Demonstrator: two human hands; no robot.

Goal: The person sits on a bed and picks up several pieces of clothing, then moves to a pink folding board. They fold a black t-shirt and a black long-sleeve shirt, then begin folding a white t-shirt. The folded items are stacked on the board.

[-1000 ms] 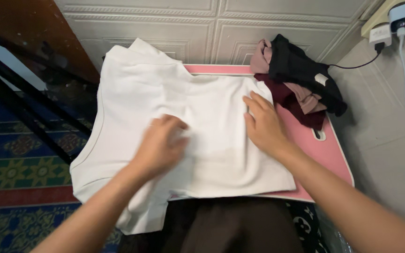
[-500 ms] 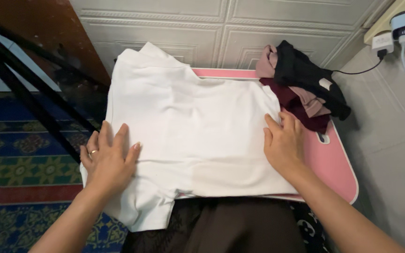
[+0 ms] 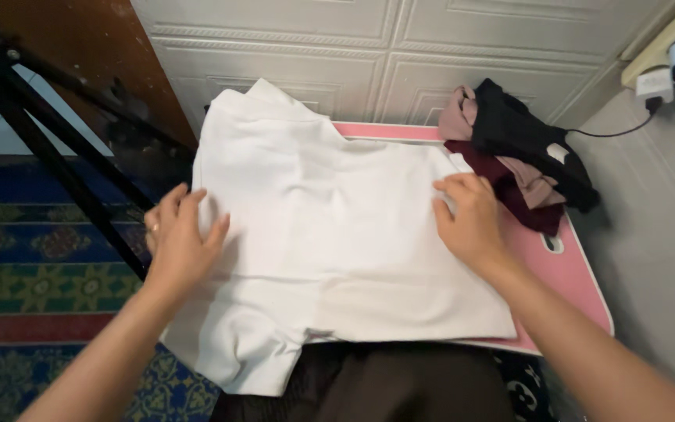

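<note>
Pink table (image 3: 580, 273): both hands flat, fingers spread, unclenched, pressing white garment (image 3: 330, 227) edges.

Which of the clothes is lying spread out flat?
The white garment under both hands; the black, maroon and dusty-pink clothes sit bunched in a pile at the pink table's corner.

We are showing two bare forearms, with no sleeves reaching into view; our left hand (image 3: 179, 244) is wearing a thin ring on one finger, seen at the hand's outer edge; our right hand (image 3: 469, 219) is wearing no ring or band that we can make out; our fingernails are looking short and unpainted; below the forearms we are wearing a dark brown garment (image 3: 384, 384) across the lap.
</note>
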